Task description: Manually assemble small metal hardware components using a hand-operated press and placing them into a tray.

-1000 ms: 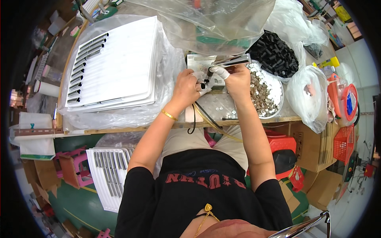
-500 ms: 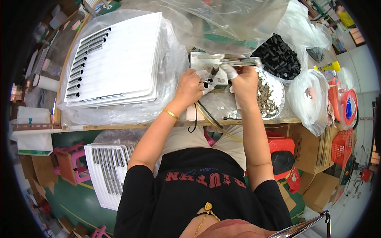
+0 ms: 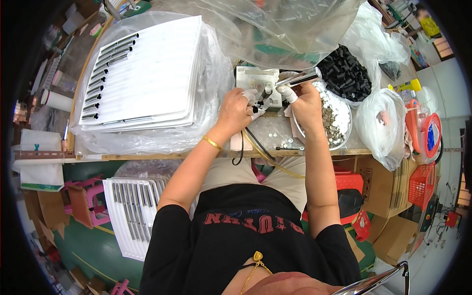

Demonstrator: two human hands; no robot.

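Panel stack: white slotted panels in a clear bag, far left of the bench.
Left hand: left hand, taped fingers pinched narrow on a small black part at the fixture.
Fixture: small grey block at bench centre, black part at its front edge.
Right hand: right hand closed around a metal tool, tip beside the black part.
Bowl: dish of small silvery pieces, just right of the right hand.

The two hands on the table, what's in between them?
In the head view, a small black part sits between the left hand and the right hand, pinched by taped fingertips, in front of a pale metal fixture block.
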